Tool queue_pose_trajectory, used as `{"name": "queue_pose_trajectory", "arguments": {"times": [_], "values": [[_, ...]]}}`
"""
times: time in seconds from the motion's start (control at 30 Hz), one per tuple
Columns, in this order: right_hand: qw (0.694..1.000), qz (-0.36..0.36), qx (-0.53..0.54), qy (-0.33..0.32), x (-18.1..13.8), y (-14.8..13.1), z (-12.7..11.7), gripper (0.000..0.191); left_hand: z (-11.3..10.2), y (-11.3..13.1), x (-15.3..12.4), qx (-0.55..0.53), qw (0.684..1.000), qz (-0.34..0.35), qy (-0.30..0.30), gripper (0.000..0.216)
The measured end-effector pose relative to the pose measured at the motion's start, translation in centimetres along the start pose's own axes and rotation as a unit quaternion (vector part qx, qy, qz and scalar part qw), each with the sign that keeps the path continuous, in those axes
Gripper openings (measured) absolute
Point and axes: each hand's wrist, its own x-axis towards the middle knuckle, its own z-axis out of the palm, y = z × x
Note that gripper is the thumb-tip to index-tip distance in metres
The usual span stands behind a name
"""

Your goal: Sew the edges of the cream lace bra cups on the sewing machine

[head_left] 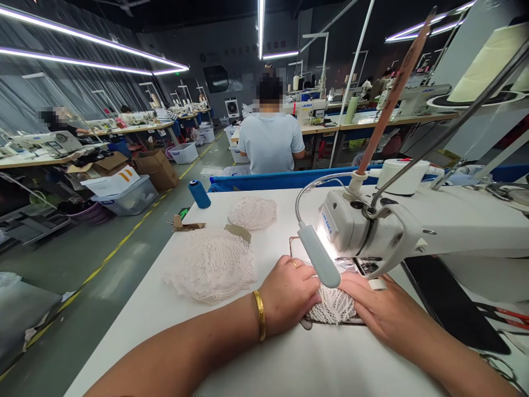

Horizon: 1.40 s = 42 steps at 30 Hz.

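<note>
A piece of white lace (334,304) lies on the sewing machine's bed, partly under the presser foot area. My left hand (292,289), with a ring and a gold bangle, has its fingers curled over the lace's left side. From the right, my right hand (378,303) presses and grips the lace's other edge, its fingertips close to the needle area. The white sewing machine (351,220) stands above my hands. A grey lamp (319,256) on a bendable neck hangs before the needle and hides part of the lace and my right fingertips.
Two lace piles, a larger (215,264) and a smaller one (253,213), lie left on the white table (173,342). Behind them stands a blue thread cone (199,194). A black phone-like slab (454,303) and scissors (502,314) lie right. A person (270,138) sits ahead.
</note>
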Motion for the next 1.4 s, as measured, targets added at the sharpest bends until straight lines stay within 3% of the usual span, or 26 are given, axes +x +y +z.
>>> {"name": "queue_pose_trajectory", "arguments": {"times": [0.1, 0.23, 0.33, 0.7, 0.83, 0.97, 1.4], "values": [[0.999, -0.030, 0.013, 0.002, 0.0, -0.1, -0.3, 0.047, -0.5, 0.3, -0.3, -0.016, 1.000, 0.013, 0.003, 0.013], [0.995, -0.081, 0.057, 0.002, 0.0, -0.9, -1.0, 0.043, -0.8, 1.1, -0.9, -0.053, 0.997, 0.058, -0.002, 0.015], [0.992, -0.096, 0.078, -0.022, 0.1, -1.3, -1.4, 0.041, -0.8, 1.5, -1.1, -0.061, 0.997, 0.054, -0.009, 0.018], [0.998, -0.056, 0.033, -0.013, -0.3, -0.7, -0.4, 0.041, 0.1, 0.1, -0.4, -0.014, 0.999, 0.041, 0.028, 0.020], [0.997, -0.069, 0.043, -0.013, -0.2, -0.8, -0.6, 0.043, 0.6, -0.1, -0.6, -0.028, 0.997, 0.061, 0.037, 0.015], [0.994, -0.092, 0.063, -0.021, 0.0, -1.1, -0.9, 0.044, 0.9, -0.1, -0.9, -0.056, 0.994, 0.095, 0.010, 0.009], [0.995, -0.091, 0.047, 0.017, 0.1, -0.9, -0.1, 0.042, 0.8, -0.6, -0.4, -0.017, 0.996, 0.081, 0.027, 0.013]]}}
